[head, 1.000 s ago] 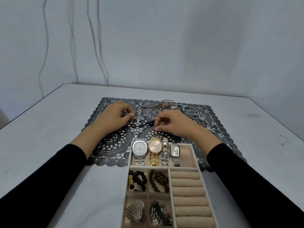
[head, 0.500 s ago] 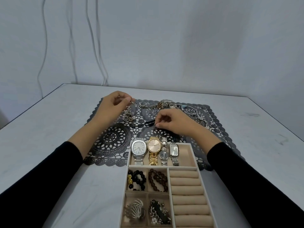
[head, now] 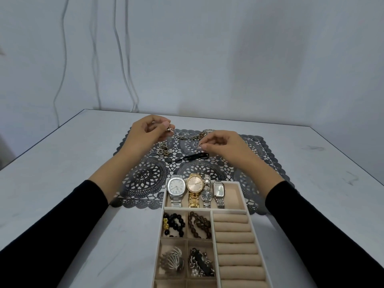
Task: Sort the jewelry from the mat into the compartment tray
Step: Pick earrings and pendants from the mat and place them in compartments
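Note:
A dark lace mat (head: pixel 145 179) lies on the table with loose jewelry at its far side: small rings (head: pixel 162 150), a chain pile (head: pixel 195 136) and a black cord piece (head: pixel 193 157). My left hand (head: pixel 145 136) is raised above the mat's far left and pinches a small ring (head: pixel 169 129) at its fingertips. My right hand (head: pixel 224 146) hovers over the mat's middle and pinches another small ring (head: pixel 201 144). The beige compartment tray (head: pixel 248 212) sits at the near edge, holding several watches (head: pixel 194 189), bead bracelets (head: pixel 174 224) and metal pieces (head: pixel 172 262).
The tray's right column holds beige ring rolls (head: pixel 234 242) with nothing on them. The grey tabletop (head: pixel 62 163) spreads around mat and tray. Cables (head: pixel 122 59) hang down the wall behind the table's far edge.
Both hands have lifted off the mat, each with a small ring pinched. The left hand rose toward the far left; the right hand rose above the black cord piece.

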{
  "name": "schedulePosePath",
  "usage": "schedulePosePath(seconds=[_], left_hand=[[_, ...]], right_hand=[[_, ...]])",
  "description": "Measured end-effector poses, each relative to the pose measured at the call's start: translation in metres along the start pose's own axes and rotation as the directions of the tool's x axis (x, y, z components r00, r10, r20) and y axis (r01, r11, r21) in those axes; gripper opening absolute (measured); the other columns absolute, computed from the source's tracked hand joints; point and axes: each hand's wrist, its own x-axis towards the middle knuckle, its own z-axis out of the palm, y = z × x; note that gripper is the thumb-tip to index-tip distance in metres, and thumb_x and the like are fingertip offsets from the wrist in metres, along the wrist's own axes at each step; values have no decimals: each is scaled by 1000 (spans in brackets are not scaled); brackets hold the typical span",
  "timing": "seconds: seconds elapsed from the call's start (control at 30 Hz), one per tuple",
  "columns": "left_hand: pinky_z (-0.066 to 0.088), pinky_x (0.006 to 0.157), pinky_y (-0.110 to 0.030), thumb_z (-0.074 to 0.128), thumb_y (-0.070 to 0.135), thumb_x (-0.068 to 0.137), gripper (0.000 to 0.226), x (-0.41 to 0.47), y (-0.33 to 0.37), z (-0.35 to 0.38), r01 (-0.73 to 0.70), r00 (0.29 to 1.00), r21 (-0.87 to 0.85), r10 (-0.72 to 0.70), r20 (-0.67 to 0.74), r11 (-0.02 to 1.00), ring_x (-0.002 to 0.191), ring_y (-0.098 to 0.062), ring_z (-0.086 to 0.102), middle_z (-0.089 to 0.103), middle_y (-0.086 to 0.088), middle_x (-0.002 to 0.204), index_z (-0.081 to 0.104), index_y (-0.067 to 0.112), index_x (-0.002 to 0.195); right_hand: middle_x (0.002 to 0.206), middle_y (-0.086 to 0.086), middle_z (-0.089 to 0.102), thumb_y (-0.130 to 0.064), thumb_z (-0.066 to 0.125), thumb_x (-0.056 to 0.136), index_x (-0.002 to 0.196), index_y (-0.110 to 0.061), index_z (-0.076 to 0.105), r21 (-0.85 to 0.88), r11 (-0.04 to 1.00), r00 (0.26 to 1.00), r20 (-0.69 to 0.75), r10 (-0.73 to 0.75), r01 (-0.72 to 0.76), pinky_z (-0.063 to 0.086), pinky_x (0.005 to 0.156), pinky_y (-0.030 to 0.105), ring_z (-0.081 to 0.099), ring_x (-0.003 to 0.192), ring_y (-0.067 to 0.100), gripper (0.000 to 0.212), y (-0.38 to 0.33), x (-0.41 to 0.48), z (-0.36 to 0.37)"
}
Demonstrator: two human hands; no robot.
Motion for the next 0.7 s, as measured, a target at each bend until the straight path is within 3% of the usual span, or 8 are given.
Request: schedulePosePath(seconds=[0.07,0.23,0.4,0.53,0.7], left_hand=[[59,81,-29,62,11,94,7,-5,4,1,-8,1000,-4,8,0,1000,83,-19,74,77,1,87,67,15,96],[59,79,-27,62,10,94,7,-23,18,2,-34,999,-25,34,-1,999,85,-20,74,77,-2,91,68,11,98],[58,76,-24,63,10,93,8,-47,33,4,-61,998,-29,61,20,998,84,-20,74,77,-3,91,68,10,100],[57,72,-21,62,9,93,8,-70,43,5,-84,996,-32,84,26,996,81,-18,74,77,-2,90,68,11,98],[58,76,-24,63,10,93,8,-97,50,4,-106,993,-42,108,41,993,82,-18,73,77,-1,90,68,12,98]], right_hand=[[88,6,73,-17,72,83,94,-17,72,66,998,1000,-25,14,-12,57,76,27,67,76,13,11,-5,-6,-4],[91,13,73,-10,71,84,90,-14,72,191,982,997,-79,15,0,55,68,23,68,73,17,8,-22,-23,-8],[92,11,73,-11,71,84,92,-13,72,224,974,996,-91,27,-6,56,84,34,70,84,28,8,-31,-44,-10],[91,7,73,-11,71,83,94,-11,71,231,973,997,-72,15,2,55,85,31,68,82,16,10,-37,-64,-9],[92,13,72,-10,71,84,95,-8,70,234,972,999,-49,-9,21,55,86,35,66,83,19,11,-44,-89,-9]])
